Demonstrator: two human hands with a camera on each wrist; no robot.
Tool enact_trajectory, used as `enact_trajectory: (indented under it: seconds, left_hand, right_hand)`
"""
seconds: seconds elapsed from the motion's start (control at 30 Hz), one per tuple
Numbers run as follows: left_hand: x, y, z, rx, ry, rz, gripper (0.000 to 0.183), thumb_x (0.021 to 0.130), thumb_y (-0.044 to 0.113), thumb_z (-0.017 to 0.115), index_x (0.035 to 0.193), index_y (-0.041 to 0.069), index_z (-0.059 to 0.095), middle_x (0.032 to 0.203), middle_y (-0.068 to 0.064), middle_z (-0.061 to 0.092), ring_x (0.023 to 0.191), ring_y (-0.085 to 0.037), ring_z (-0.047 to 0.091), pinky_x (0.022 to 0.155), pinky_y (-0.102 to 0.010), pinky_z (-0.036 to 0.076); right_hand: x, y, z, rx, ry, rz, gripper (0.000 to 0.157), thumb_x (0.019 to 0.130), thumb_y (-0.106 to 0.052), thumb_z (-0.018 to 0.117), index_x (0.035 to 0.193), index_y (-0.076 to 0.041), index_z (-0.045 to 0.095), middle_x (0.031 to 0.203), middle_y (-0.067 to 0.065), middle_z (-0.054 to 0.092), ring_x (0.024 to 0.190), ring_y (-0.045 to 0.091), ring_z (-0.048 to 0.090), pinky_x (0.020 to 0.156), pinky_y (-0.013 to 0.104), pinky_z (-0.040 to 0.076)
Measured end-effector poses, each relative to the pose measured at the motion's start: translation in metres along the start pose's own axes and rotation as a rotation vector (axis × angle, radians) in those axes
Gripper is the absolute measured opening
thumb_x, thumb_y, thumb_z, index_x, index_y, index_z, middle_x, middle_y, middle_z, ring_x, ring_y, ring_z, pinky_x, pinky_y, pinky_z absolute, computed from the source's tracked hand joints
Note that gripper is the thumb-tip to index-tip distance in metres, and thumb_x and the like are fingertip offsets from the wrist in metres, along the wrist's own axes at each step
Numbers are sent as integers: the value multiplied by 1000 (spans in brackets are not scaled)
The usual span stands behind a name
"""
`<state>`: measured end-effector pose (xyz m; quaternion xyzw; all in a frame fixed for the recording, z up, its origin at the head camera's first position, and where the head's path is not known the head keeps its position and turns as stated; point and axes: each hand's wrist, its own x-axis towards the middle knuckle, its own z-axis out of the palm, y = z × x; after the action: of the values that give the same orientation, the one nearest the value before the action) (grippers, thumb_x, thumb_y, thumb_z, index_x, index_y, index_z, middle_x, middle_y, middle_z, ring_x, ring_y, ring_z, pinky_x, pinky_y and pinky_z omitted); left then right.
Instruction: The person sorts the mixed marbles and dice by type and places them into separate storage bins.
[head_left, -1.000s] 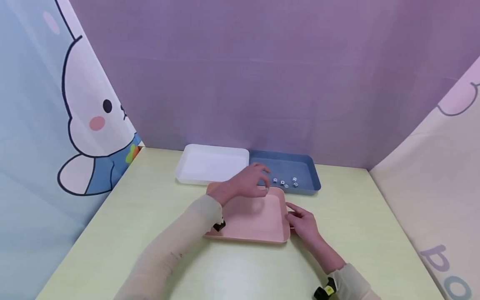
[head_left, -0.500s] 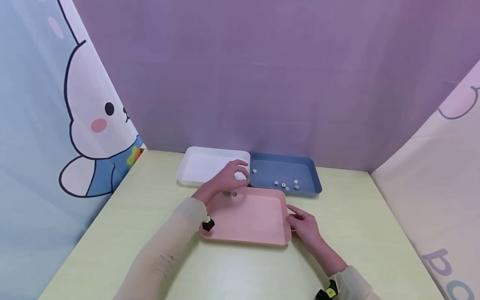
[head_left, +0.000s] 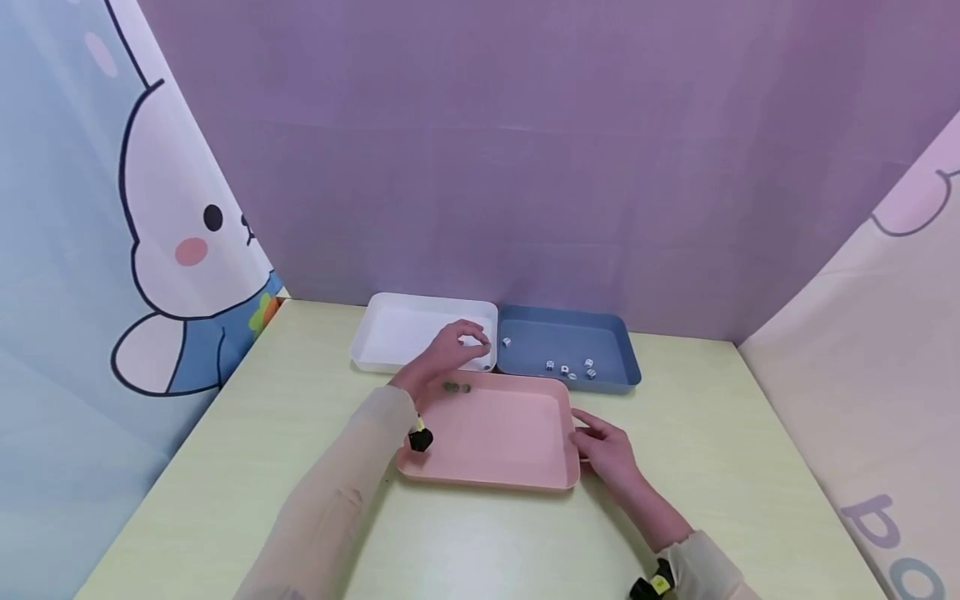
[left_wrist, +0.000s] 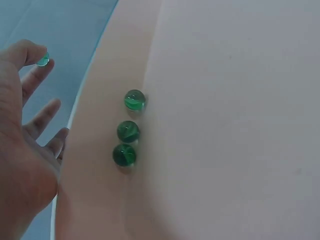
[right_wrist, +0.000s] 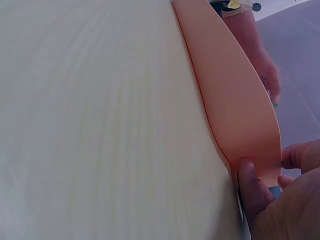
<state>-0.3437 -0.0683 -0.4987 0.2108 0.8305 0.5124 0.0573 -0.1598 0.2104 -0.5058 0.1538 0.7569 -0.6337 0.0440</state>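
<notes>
My left hand (head_left: 444, 350) is over the near right part of the white tray (head_left: 397, 329). It pinches a green glass marble (left_wrist: 43, 59) between thumb and index finger, the other fingers spread loosely. Three more green marbles (left_wrist: 128, 131) lie in a row along the far wall of the pink tray (head_left: 510, 442), just below the left wrist. My right hand (head_left: 611, 454) grips the pink tray's right side, with a digit pressed against its outer wall in the right wrist view and others by the rim.
A blue tray (head_left: 570, 329) stands right beside the white one, behind the pink tray. Several white dice (head_left: 588, 363) lie in it, mostly near its front wall. A purple backdrop (head_left: 525, 167) rises behind the trays at the table's (head_left: 712, 433) back edge.
My left hand has moved left from near the blue tray's left side to over the white tray. A die at the blue tray's left side now shows. My right hand has stayed put.
</notes>
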Motion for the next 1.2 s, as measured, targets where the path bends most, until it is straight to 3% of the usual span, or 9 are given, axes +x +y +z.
enact_trajectory:
  seconds: [0.2,0.5,0.83,1.2]
  left_hand:
    - [9,-4,3,22,10,18,14,87,21,71,94,10,75,133,-14,54,125,-25,45,100,-47,42]
    - [20,-10,12,13,23,25,16,86,14,71,98,3,74,130,-12,53,123,-25,45,105,-45,36]
    - [18,-7,17,52,80,24,11,84,14,72,93,7,74,125,-11,56,121,-26,48,106,-43,34]
    - [19,-12,16,60,69,10,13,86,16,72,97,10,76,132,-13,54,126,-25,45,108,-43,33]
  right_hand:
    - [0,0,1,4,0,-1,46,90,-4,63,136,-6,57,104,17,64,78,23,68,63,35,57]
    - [0,0,-1,21,-5,-2,47,89,-3,63,136,-6,57,104,17,64,78,23,68,63,36,58]
    - [-2,-1,-1,30,-12,5,47,90,-3,62,137,-5,56,106,19,63,79,24,68,64,37,58]
    - [0,1,-1,31,-14,1,47,90,-4,63,136,-6,57,107,20,63,79,24,68,65,37,58]
